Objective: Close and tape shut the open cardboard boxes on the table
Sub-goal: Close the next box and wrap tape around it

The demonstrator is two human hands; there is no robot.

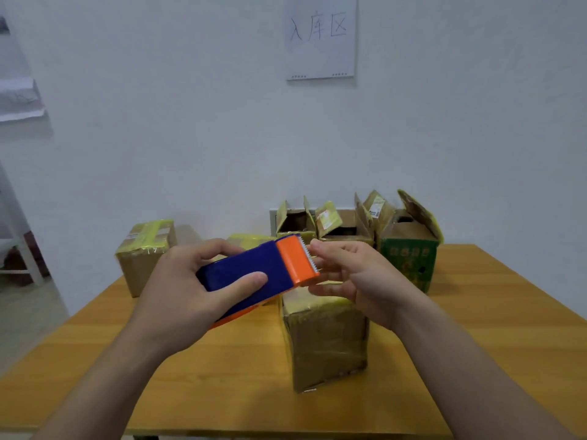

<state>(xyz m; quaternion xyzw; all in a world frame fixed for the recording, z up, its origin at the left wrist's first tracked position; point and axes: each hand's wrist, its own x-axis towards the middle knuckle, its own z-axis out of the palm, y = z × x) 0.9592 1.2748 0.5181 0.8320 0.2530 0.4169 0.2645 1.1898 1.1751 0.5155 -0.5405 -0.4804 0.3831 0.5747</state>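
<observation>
I see a glossy blue-and-orange plastic tape dispenser [254, 274], matt brown cardboard boxes [325, 341] wrapped in shiny tape, and a smooth wooden table [476, 360].

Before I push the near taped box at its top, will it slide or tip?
It would probably tip: the box stands taller than it is wide. Pushed low, it may slide instead, since the table looks smooth. Its walls look creased, so they may give a little under a firm grip.

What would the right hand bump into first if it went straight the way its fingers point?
Probably the orange toothed end of the tape dispenser in the left hand; the right hand looks close.
</observation>
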